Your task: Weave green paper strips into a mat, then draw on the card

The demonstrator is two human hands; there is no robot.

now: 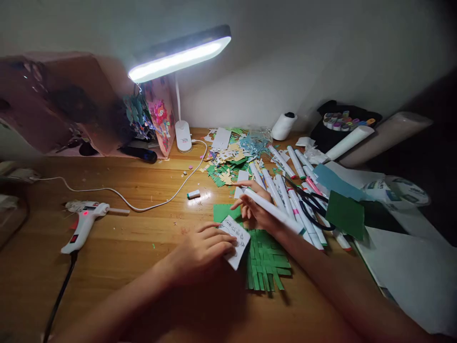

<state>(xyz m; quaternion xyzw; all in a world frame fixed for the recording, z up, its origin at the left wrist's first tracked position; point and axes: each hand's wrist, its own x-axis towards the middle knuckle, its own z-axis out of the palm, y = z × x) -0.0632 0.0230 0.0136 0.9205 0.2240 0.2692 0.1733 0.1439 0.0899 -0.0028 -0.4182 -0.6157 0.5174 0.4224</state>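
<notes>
A small white card (237, 247) with dark line drawings is under the fingers of my left hand (205, 245). These fingers lie stretched out over its face; the thumb is hidden. My right hand (255, 207) is closed around a long white marker (273, 209), whose tip points up and left, apart from the card. Beside the card lies a woven mat of green paper strips (267, 259), partly under my right forearm. A plain green paper piece (224, 212) shows behind the card. A short white marker cap (193, 194) lies to the left.
A hot glue gun (84, 224) with its red light on lies left. Several markers (296, 214), black-handled scissors (310, 205) and paper scraps (232, 159) spread right and back. A lit lamp (182, 55) hangs above; its white cable (143, 209) crosses the table.
</notes>
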